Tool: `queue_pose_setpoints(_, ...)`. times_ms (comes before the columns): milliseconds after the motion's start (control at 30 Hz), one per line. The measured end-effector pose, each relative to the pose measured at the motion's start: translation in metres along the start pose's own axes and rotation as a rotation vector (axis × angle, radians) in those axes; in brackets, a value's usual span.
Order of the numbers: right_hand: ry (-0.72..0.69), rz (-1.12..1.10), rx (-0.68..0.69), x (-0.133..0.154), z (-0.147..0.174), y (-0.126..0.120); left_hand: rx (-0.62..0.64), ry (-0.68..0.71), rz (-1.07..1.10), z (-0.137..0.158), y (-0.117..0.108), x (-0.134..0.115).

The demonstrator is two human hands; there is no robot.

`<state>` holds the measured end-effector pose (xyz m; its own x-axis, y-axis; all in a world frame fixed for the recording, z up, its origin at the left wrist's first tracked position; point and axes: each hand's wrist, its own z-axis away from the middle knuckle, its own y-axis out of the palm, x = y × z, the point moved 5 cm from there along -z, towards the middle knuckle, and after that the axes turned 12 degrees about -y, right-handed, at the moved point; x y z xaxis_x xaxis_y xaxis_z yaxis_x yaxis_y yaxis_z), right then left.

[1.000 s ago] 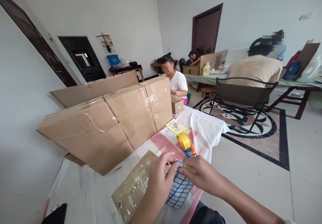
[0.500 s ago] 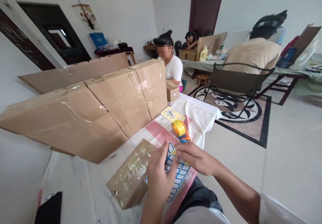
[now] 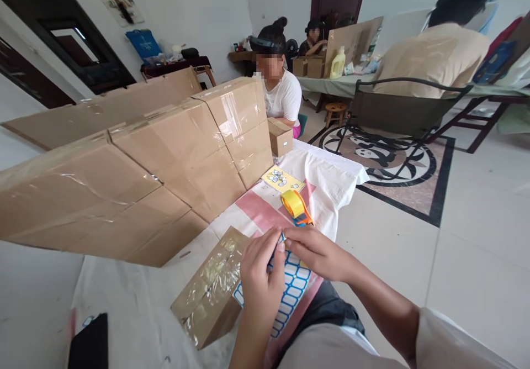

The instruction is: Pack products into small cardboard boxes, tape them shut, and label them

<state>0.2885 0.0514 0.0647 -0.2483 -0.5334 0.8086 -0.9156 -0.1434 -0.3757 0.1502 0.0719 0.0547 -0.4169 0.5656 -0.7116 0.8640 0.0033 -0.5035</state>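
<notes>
Both my hands meet at the top corner of a sheet of blue-bordered white labels [image 3: 295, 289]. My left hand [image 3: 261, 264] pinches the sheet between thumb and fingers, covering part of it. From the right, my right hand [image 3: 317, 252] has its fingertips closed on the same corner, which looks bent up. Beside my left hand lies a taped cardboard box [image 3: 213, 289]. Just beyond my hands sits a tape dispenser [image 3: 295, 204] with a yellow roll. Behind it lies a yellow sheet [image 3: 282, 179] with several loose label pieces on it.
A wall of taped cardboard boxes [image 3: 178, 153] runs along the table's far left side. A small box [image 3: 280, 137] stands by a person [image 3: 285, 95] across the table. A black object [image 3: 89, 344] lies at lower left. Another person sits in a folding chair [image 3: 408, 109] at right.
My view has shifted slightly. My fingers have drawn closer together at the label sheet's corner, which now bends up between them.
</notes>
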Motion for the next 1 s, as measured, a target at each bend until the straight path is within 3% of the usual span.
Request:
queue_pose_setpoints(333,0.003,0.023,-0.009,-0.008,0.003,-0.007,-0.051,0.081,-0.077,-0.009,0.001,-0.005)
queue_pose_setpoints(600,0.043,0.064,0.003,-0.017,0.004,-0.005,-0.08,-0.03,-0.028,-0.008,-0.001,0.005)
queue_pose_setpoints(733,0.067,0.111,0.041,-0.018,0.009,-0.01,-0.116,-0.16,0.028,-0.01,-0.01,0.018)
queue_pose_setpoints(867,0.049,0.257,0.148,-0.022,-0.001,-0.031,-0.287,-0.278,0.103,-0.006,-0.038,0.031)
queue_pose_setpoints(1000,0.003,0.384,0.435,-0.055,-0.053,-0.036,-0.492,-0.424,0.124,0.013,-0.072,0.047)
